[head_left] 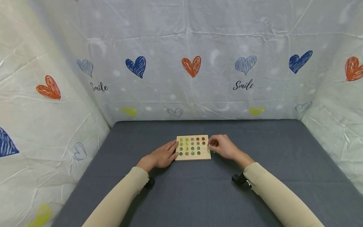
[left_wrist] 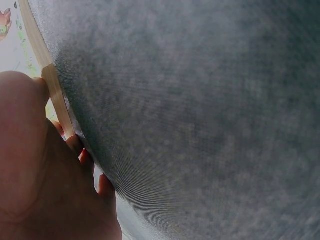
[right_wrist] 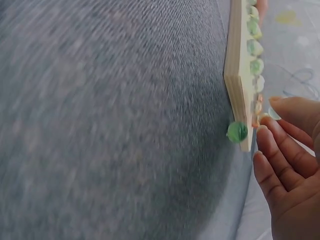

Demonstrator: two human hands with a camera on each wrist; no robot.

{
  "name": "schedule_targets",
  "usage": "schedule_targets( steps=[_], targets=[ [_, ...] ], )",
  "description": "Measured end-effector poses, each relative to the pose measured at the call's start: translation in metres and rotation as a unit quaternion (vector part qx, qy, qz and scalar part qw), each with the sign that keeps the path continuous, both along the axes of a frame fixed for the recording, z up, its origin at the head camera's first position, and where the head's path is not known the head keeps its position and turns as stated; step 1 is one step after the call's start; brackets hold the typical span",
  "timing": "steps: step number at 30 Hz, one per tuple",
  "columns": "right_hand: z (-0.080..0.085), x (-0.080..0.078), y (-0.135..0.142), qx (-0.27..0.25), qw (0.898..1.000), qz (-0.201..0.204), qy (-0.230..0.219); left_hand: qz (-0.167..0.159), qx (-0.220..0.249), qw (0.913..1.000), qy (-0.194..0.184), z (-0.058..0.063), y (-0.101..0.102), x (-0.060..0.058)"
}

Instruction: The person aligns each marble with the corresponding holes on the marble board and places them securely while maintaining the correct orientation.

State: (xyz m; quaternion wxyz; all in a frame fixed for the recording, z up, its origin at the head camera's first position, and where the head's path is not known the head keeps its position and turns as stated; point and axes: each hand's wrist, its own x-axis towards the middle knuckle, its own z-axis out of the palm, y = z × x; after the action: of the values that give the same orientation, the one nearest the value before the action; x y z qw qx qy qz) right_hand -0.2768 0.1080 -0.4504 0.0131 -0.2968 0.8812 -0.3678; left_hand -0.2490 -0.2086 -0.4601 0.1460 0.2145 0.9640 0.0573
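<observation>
A light wooden board [head_left: 193,159] lies flat with rows of glass marbles in its holes, yellow-green at the left, green along the front and amber to red at the back right. My left hand [head_left: 161,155] rests at the board's left side, its fingers and thumb touching the edge; the left wrist view shows the thumb against the wooden side [left_wrist: 60,107]. At the board's right end, my right hand [head_left: 224,146] pinches a pale marble [right_wrist: 274,113] between thumb and fingers, partly hidden. Two bare holes show nearby, at the front right. Beside the right edge sits a loose green marble [right_wrist: 237,131].
The dark grey cloth-covered table [head_left: 193,195] stretches around the board. A white sheet [head_left: 161,91] printed with hearts hangs behind it and at both sides. Black wrist straps [head_left: 239,179] show below the sleeves.
</observation>
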Motion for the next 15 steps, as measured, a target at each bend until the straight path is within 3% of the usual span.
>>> schedule_targets(
  steps=[8,15],
  targets=[
    [-0.003,-0.001,-0.011,0.01,1.0,0.017,-0.004,-0.004,-0.004,1.0,0.003,-0.003,0.0,-0.001],
    [-0.005,-0.003,-0.018,0.019,1.0,0.02,0.012,-0.008,0.003,1.0,0.004,0.006,0.001,0.004]
  ],
)
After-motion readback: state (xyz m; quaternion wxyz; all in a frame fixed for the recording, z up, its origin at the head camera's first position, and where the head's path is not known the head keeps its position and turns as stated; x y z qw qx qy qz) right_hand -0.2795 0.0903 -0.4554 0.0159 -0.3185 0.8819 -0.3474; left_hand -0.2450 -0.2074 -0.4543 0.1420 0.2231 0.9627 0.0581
